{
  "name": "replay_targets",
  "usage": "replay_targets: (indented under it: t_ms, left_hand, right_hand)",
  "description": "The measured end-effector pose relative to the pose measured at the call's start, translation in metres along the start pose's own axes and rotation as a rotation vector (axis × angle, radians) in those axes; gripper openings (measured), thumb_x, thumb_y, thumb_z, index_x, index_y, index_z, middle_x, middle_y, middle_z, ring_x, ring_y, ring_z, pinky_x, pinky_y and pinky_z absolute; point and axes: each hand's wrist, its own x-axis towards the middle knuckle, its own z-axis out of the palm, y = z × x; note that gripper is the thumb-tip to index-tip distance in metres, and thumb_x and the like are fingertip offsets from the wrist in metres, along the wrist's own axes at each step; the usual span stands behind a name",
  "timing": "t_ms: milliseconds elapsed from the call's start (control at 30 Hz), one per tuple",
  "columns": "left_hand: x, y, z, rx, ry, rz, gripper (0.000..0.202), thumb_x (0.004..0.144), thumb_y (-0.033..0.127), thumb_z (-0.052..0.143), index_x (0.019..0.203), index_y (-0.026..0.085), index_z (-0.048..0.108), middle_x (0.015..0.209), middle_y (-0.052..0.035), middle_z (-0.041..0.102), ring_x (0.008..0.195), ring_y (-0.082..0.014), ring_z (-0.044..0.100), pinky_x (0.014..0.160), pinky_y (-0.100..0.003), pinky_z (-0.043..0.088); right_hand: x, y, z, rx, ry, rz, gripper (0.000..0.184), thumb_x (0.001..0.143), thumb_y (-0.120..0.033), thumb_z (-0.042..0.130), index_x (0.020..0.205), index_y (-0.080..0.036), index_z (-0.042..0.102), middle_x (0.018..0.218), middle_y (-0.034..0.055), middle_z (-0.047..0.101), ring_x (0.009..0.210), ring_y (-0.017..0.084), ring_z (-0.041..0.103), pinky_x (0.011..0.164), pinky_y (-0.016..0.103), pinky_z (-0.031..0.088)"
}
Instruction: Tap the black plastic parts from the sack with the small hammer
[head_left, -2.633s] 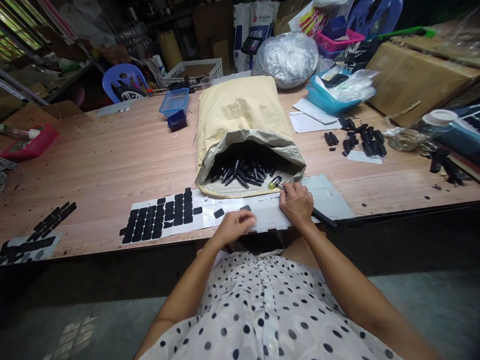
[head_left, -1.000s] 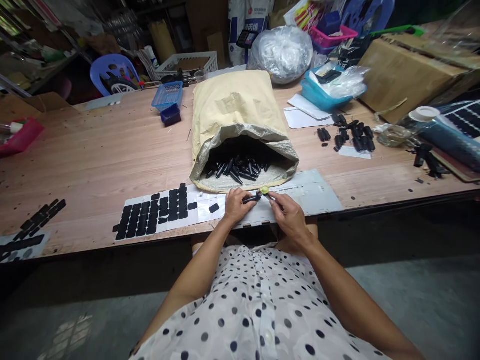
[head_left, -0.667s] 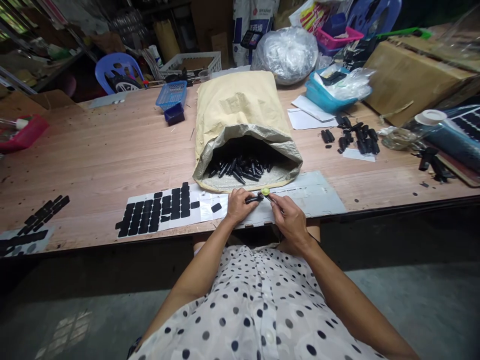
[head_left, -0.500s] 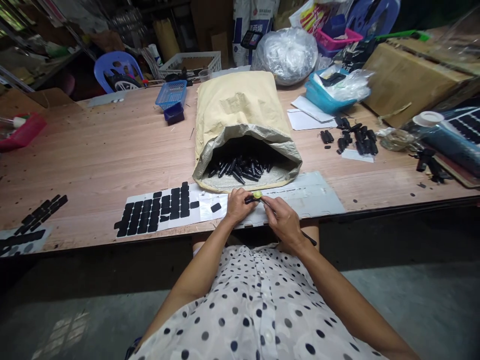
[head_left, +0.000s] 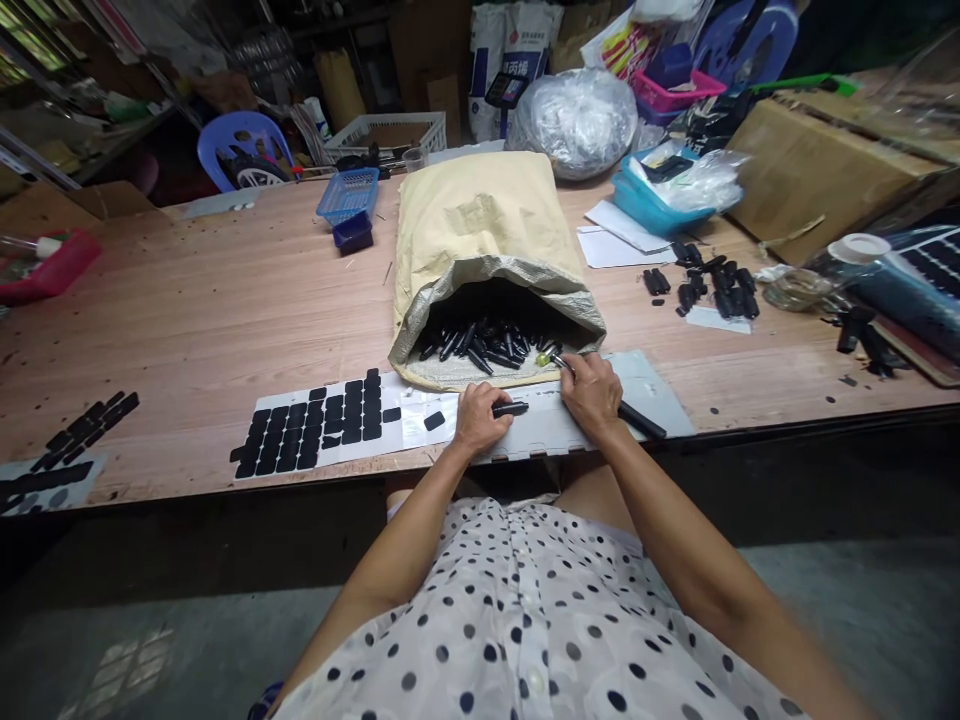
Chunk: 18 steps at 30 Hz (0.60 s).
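Black parts point(head_left: 487, 345) lie heaped in the mouth of the sack point(head_left: 480, 200) on the tabletop point(head_left: 285, 280); plenty there, finished count can't be told. Hammer point(head_left: 641, 419): right hand's point(head_left: 594, 396) fingers closed round it, head over the sack's lower lip. Single black part point(head_left: 513, 409): gripped in left hand's point(head_left: 480, 416) fingers, at the grey sheet point(head_left: 536, 437).

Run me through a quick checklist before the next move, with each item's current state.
1. Left grip holding a black piece: ok, one end sticks out.
2. Right grip closed on the hammer: ok.
3. Hammer head apart from the held piece: ok, a gap shows.
4. Hammer head clear of the sack mouth: not ok, it is over the lower lip.
5. Sack open, with loose black pieces in view inside: ok.
6. Held piece touching the grey board: cannot tell.
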Motion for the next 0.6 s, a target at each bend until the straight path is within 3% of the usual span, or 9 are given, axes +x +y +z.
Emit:
replay_targets:
  t_ms: [267,400,500,600]
  left_hand:
    - [0.0,-0.001,-0.002,-0.013,-0.013,0.014,0.012,0.082,0.023,0.069,0.093,0.024,0.073,0.098,-0.0043,0.069,0.102,-0.0257,0.058,0.096,-0.042,0.045]
    - [-0.019,0.005,-0.014,-0.236,-0.067,0.076,0.019,0.093,0.03,0.056,0.101,0.022,0.072,0.099,-0.0052,0.071,0.097,-0.0225,0.061,0.093,-0.037,0.048]
    - [-0.047,0.007,-0.017,-0.541,-0.357,0.069,0.033,0.097,0.041,0.049,0.11,0.02,0.07,0.09,-0.0039,0.07,0.081,-0.0185,0.062,0.079,-0.031,0.05]
    - [-0.073,-0.002,-0.002,-0.673,-0.688,-0.008,0.038,0.095,0.049,0.052,0.107,0.017,0.07,0.079,-0.002,0.068,0.071,-0.0155,0.059,0.072,-0.027,0.049]
  right_hand:
    - [-0.005,-0.009,0.007,-0.08,0.006,0.021,0.028,0.092,-0.026,0.048,0.107,-0.02,0.071,0.098,0.0128,0.06,0.089,0.026,0.048,0.069,0.034,0.028]
    - [-0.004,-0.009,0.007,-0.094,-0.001,0.015,0.029,0.092,-0.026,0.048,0.109,-0.02,0.071,0.099,0.0134,0.06,0.089,0.026,0.047,0.07,0.034,0.028]
    - [-0.004,-0.008,0.007,-0.103,-0.004,0.016,0.031,0.092,-0.026,0.047,0.11,-0.019,0.071,0.1,0.0138,0.061,0.089,0.026,0.048,0.069,0.034,0.028]
    - [-0.004,-0.009,0.007,-0.102,0.001,0.014,0.03,0.092,-0.025,0.047,0.109,-0.018,0.071,0.098,0.0139,0.061,0.089,0.026,0.048,0.069,0.034,0.027]
